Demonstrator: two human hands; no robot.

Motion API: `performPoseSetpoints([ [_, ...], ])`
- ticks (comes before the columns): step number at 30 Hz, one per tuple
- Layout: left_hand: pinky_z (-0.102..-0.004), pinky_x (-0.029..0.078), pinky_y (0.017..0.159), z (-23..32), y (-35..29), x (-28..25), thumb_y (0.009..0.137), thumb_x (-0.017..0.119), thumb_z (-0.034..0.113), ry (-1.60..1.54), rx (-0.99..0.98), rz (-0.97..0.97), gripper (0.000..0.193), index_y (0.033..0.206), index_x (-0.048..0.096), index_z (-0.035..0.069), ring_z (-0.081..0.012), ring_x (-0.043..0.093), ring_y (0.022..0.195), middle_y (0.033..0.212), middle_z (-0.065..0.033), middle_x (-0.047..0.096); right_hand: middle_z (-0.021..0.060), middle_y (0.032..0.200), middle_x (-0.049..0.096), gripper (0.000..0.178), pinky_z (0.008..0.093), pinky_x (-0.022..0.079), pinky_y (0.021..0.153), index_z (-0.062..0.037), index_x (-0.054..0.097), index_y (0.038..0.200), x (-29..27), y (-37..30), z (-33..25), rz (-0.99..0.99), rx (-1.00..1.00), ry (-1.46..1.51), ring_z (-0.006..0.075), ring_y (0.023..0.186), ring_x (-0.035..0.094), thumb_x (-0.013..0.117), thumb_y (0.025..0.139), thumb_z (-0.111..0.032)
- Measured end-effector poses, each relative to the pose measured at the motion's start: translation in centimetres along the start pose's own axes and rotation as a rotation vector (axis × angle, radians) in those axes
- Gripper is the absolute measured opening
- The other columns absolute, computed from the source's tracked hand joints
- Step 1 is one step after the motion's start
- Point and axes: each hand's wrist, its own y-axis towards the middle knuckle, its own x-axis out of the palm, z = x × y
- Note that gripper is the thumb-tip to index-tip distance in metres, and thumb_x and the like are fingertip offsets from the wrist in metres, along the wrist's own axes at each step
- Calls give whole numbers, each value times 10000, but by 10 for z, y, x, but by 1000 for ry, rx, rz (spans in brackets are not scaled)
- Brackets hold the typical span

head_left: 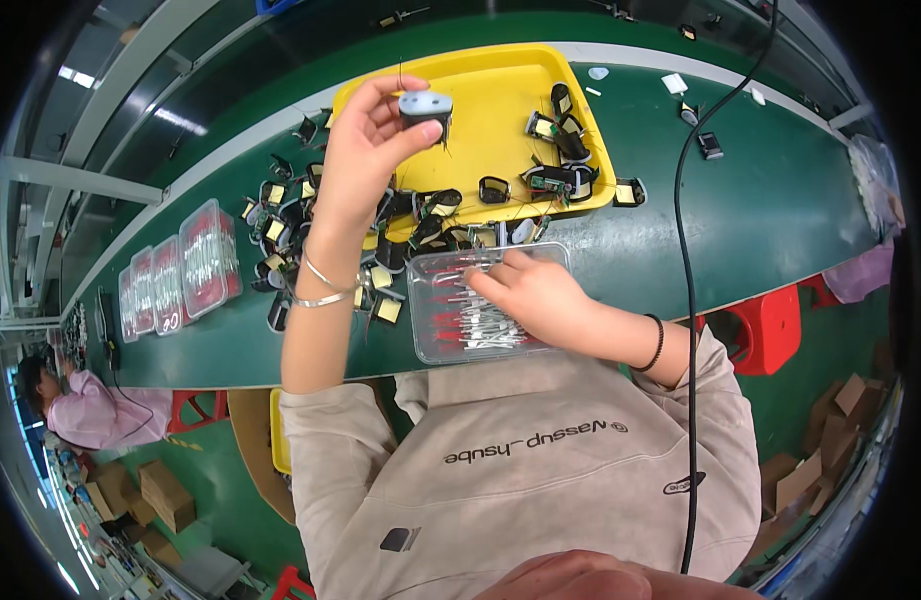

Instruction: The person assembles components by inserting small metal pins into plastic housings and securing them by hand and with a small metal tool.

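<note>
My left hand (372, 142) is raised over the left part of a yellow tray (470, 75). Its thumb and fingers are closed on a small device (425, 104) with a pale blue-grey face, dark spots and a black body. My right hand (542, 298) reaches into a clear plastic box (420, 348) at the table's near edge. That box holds many thin silver-white strips (483, 325) with red parts among them. The fingertips of my right hand are pinched together over the strips; whatever lies between them is hidden.
Black device parts (278, 230) with wires are heaped left of the tray; more lie inside it. Several clear boxes of strips (208, 250) line the table's left side. A black cable (683, 240) hangs across the right. One person (105, 405) sits far left.
</note>
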Motion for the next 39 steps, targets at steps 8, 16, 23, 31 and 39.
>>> performPoseSetpoints([
  [8, -248, 468, 832, 12, -13, 1, 706, 706, -50, -58, 53, -54, 432, 1092, 526, 22, -112, 596, 888, 929, -47, 618, 25, 677, 569, 372, 308, 489, 523, -81, 499, 960, -21, 14, -4, -124, 109, 11, 216, 711, 587, 660, 625, -69],
  [16, -252, 464, 796, 23, -22, -10, 691, 756, 18, -58, 111, -127, 403, 1057, 588, 25, -109, 597, 867, 949, -32, 626, 86, 865, 607, 538, 289, 494, 778, -27, 405, 1204, -85, 50, 38, 541, 223, 1462, 166, 819, 615, 652, 738, 78],
  [23, -329, 342, 978, 29, -23, -13, 617, 805, 250, 9, 123, -397, 436, 956, 649, 24, -228, 459, 1157, 1284, -201, 446, 105, 911, 611, 541, 316, 485, 821, -19, 378, 1260, -81, 84, 62, 665, 281, 1706, 202, 862, 624, 638, 786, -35],
  [31, -347, 363, 983, 12, -16, -3, 668, 789, 171, -267, -92, -451, 409, 990, 623, -17, -243, 486, 1152, 1227, -172, 490, 127, 877, 617, 516, 311, 529, 770, 6, 373, 1241, -75, 88, 63, 595, 243, 1664, 205, 857, 634, 615, 786, 26],
  [39, -349, 354, 996, -5, -16, 1, 652, 778, 121, -663, -195, -606, 444, 1037, 610, -20, -222, 501, 1134, 1123, -118, 566, 171, 920, 621, 491, 274, 509, 714, 25, 364, 1245, -72, 90, 70, 434, 22, 1732, 210, 850, 638, 571, 802, 73],
])
